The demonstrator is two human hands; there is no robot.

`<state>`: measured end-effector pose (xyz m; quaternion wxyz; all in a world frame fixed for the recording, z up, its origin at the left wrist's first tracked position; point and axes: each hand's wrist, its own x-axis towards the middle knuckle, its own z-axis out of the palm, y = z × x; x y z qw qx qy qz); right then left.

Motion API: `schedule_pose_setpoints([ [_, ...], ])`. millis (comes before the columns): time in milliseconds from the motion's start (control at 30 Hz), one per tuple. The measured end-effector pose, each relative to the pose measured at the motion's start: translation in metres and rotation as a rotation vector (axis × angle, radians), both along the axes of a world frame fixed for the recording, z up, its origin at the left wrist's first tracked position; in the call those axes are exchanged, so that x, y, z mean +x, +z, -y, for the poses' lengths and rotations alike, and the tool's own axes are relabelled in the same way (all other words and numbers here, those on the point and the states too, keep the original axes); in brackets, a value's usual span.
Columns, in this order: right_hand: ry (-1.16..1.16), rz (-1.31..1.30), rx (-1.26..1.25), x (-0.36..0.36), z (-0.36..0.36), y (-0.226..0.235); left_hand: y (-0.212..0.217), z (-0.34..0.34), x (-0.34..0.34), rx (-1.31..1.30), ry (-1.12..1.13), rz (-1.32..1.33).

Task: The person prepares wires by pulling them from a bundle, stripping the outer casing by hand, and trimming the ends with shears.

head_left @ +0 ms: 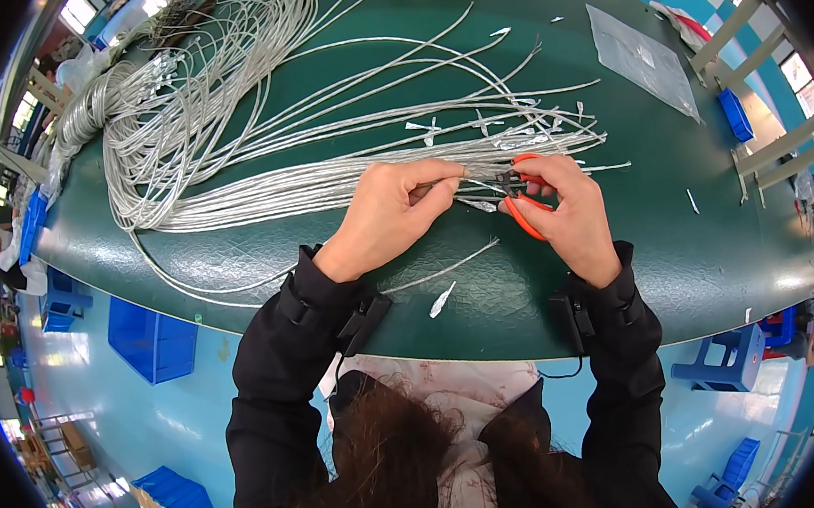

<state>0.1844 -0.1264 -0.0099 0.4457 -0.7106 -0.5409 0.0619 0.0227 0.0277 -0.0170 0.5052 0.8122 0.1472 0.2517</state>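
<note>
Silvery braided cables (261,193) lie in a long bundle across the green table, their ends fanning out to the right. My left hand (392,208) pinches one cable near its end, thumb and forefinger pressed together. In my right hand (566,210) are small scissors (525,210) with orange handles, fingers through the loops. The dark blades meet the cable's end just right of my left fingertips; whether they cut into it I cannot tell. A single loose cable end (450,268) and a scrap of silver foil (442,300) lie nearer to me.
Looped cables pile up at the far left of the green table (708,242). A clear plastic bag (643,58) lies at the far right, with a small blue tray (736,115) beyond it. Blue bins (153,338) and a blue stool (724,359) stand on the floor.
</note>
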Motion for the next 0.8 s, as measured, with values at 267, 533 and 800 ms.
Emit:
schedule_pose_setpoints([
  [267, -0.111, 0.456, 0.042, -0.003, 0.000, 0.004, 0.003, -0.002, 0.000, 0.114, -0.011, -0.098],
  [533, -0.065, -0.134, 0.012, -0.011, -0.003, -0.007, 0.007, 0.003, 0.002, 0.030, 0.008, -0.042],
  [800, -0.034, -0.342, -0.006, -0.008, -0.005, -0.017, 0.003, 0.003, 0.002, -0.158, -0.057, -0.066],
])
